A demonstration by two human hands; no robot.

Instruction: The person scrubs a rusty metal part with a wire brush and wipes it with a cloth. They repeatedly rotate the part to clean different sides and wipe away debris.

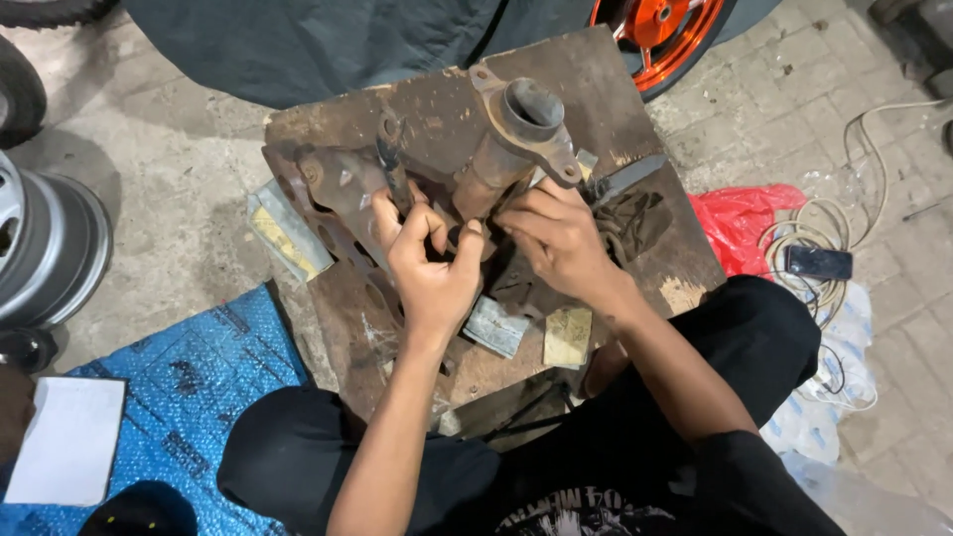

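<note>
A rusty metal manifold part [501, 149] with a round pipe opening and flanges lies on a worn wooden board [596, 89]. My left hand [429, 260] curls its fingers around the lower middle of the part, beside a dark slotted bracket [342, 194]. My right hand [561, 243] grips the part from the right, fingers pressed near the pipe's base. A flat metal blade [627, 179] pokes out just beyond my right hand. What sits between my fingertips is hidden.
Small worn blocks [496, 328] and a yellowish pad [568, 337] lie on the board near my wrists. A silver wheel rim [45, 248] stands left, blue mat [189, 387] below it, red bag [740, 218] and cables [824, 248] right, orange wheel [665, 30] behind.
</note>
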